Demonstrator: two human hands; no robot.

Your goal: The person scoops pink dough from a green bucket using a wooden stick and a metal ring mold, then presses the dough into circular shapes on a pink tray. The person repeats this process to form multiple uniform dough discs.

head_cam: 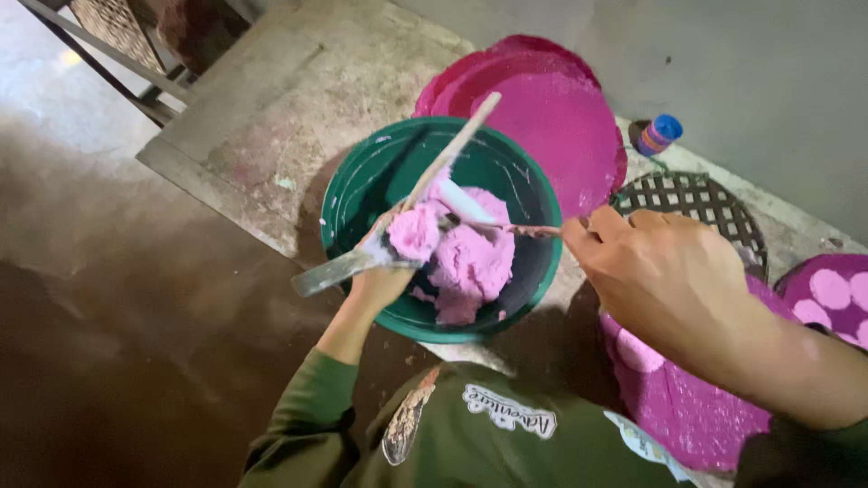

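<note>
A green bowl [354,185] on a concrete slab holds a mass of pink dough [476,264]. My left hand [380,278] reaches over the bowl's near rim and grips a long flat paddle [452,149] that slants up to the right. A small lump of pink dough [414,231] sits on the paddle just above my fingers. My right hand [665,271] comes in from the right and holds a spoon [470,208] by its handle. The spoon's pale tip lies against the lump, over the bowl.
A round pink tray [556,122] leans behind the bowl. Pink trays with flat pink discs lie at lower right [687,411] and far right [832,294]. A dark lattice basket [692,194] and a blue-capped bottle [658,134] stand by the wall. Brown floor lies to the left.
</note>
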